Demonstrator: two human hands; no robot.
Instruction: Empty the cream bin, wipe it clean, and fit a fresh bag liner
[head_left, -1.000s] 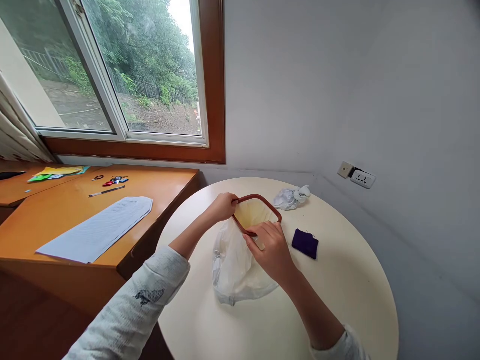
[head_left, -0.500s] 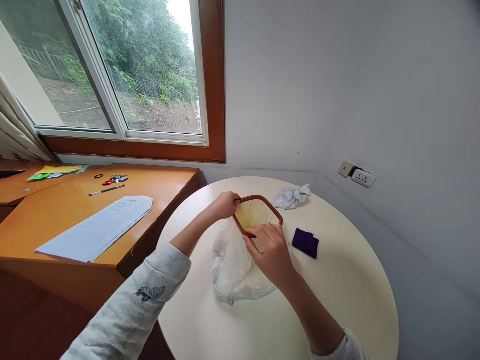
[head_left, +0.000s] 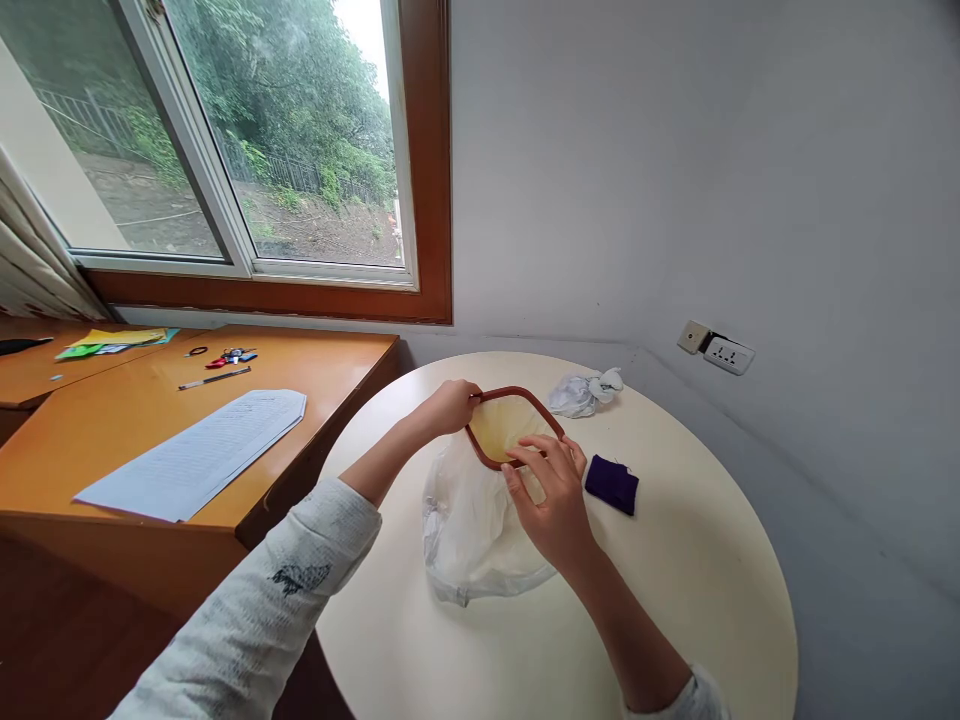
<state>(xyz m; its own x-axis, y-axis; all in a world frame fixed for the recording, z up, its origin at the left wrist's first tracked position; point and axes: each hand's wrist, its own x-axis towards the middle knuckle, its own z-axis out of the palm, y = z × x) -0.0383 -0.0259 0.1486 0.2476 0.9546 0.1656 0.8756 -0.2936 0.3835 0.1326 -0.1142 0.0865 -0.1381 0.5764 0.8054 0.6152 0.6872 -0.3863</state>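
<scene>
I'm gripping the rim point(head_left: 517, 392) of the bag point(head_left: 476, 545) on the table point(head_left: 720, 590) with my left hand point(head_left: 453, 408), right hand point(head_left: 553, 500) sitting half-open at its near side, a weak left pinch risking tipping it!

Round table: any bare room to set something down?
Bare table: right of purple cloth and right forearm, to the edge; this side of the bag-draped container, between left sleeve and right forearm. Crowded around the container rim: left hand, right hand, cloth, knotted bag.
</scene>
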